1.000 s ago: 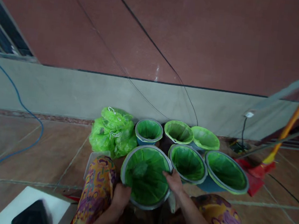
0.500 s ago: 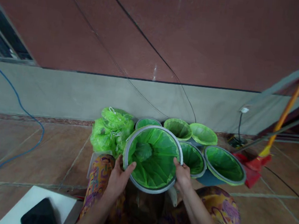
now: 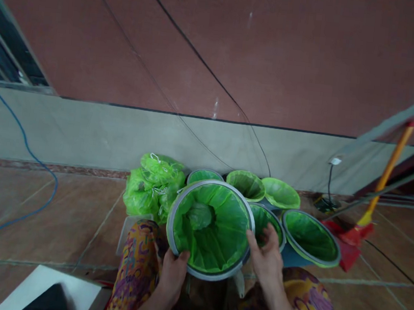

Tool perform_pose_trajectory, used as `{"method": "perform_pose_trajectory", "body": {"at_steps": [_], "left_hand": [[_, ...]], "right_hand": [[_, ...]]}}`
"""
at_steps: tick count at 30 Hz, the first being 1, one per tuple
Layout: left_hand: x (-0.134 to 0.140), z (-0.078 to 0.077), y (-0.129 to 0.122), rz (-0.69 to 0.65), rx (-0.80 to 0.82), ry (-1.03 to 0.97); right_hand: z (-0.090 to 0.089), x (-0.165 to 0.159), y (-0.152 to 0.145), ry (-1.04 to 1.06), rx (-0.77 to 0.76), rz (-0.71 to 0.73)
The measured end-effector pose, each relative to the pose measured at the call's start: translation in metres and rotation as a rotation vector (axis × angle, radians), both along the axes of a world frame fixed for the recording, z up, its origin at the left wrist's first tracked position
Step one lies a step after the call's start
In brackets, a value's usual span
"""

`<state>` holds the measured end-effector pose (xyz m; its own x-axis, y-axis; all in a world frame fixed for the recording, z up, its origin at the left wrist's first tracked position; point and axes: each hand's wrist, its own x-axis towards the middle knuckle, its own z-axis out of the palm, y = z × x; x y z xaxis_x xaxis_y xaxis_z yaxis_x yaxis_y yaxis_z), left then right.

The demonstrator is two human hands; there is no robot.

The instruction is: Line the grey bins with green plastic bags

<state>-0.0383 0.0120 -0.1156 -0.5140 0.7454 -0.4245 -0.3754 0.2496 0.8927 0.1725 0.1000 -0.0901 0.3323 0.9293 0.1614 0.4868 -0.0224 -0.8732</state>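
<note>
A: What has changed, going from the left?

B: The left hand [image 3: 172, 274] has slid from the side of the lined bin [image 3: 209, 228] to its near rim and is clamped on it, thumb over the grey ring; the bin is tipped towards the person, raised between the knees, its mouth facing the camera.

A: And the other hand?

B: The right hand [image 3: 266, 260] has come off the rim; it hangs just beside the bin's right edge, fingers spread, gripping nothing; so the bin now rests on one hand alone, and the judgement is that the green liner [image 3: 217, 235] is seated and being checked.

A: Any writing to read?

B: None; the tied green bags [image 3: 154, 186] at left, the other lined bins [image 3: 311, 235] at right and the broom [image 3: 381, 188] bear no legible label or brand.
</note>
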Motion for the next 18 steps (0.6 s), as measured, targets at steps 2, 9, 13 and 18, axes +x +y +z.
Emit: {"method": "perform_pose_trajectory", "body": {"at_steps": [2,9,13,18], "left_hand": [[-0.003,-0.004,-0.001,-0.041,0.006,0.09],[0.002,0.015,-0.008,-0.137,0.036,0.157],[0.004,0.03,-0.018,-0.165,0.017,0.192],[0.006,0.034,-0.025,-0.196,0.007,0.229]], "right_hand": [[0.024,-0.004,-0.008,-0.116,0.16,0.069],[0.047,-0.075,0.019,-0.469,-0.184,0.735],[0.028,-0.089,0.058,-0.613,-0.383,0.563],[0.012,-0.091,0.077,-0.659,-0.545,0.466]]}}
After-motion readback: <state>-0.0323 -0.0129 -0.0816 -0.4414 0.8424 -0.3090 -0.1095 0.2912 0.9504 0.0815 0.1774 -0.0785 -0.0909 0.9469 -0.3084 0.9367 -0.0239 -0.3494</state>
